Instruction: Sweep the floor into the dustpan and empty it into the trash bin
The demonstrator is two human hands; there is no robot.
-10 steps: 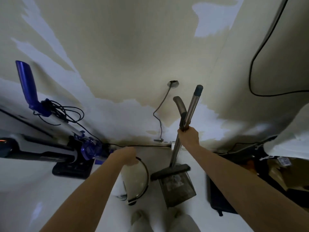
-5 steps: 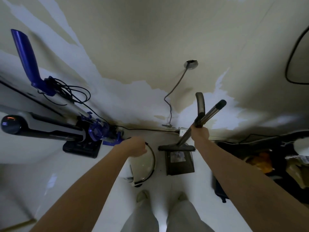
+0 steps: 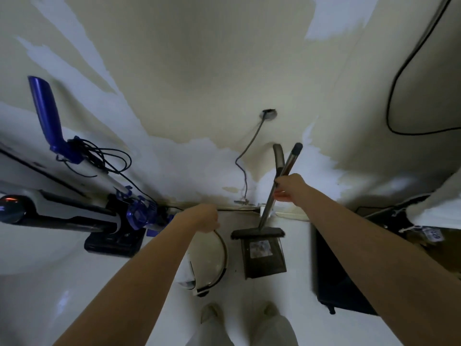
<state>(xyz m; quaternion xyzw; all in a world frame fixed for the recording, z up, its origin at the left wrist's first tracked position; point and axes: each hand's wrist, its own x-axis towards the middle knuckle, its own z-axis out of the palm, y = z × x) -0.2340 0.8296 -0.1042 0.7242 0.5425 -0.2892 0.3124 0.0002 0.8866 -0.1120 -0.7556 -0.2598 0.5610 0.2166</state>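
A white round trash bin [image 3: 212, 263] with a dark rim stands on the floor by the wall, its lid tilted up toward me. My left hand [image 3: 202, 218] grips the lid's upper edge with curled fingers. Right of the bin a dark dustpan [image 3: 264, 260] sits on the floor with pale debris inside. The black broom head [image 3: 257, 232] rests along the pan's far edge. My right hand [image 3: 289, 188] holds the metal broom handle [image 3: 268, 211] and the curved dustpan handle [image 3: 279, 156] together, high up.
A blue upright vacuum [image 3: 139, 213] and a dark stick vacuum [image 3: 74, 218] lean at the left wall. A black case [image 3: 336, 270] lies at the right, with clutter behind it. A grey cable [image 3: 245, 156] hangs down the wall. My feet [image 3: 212, 313] stand just behind the bin.
The broom and dustpan handles have swung from leaning right to more upright, and the pan shifted slightly. My left hand stays on the bin lid. The view has tilted.
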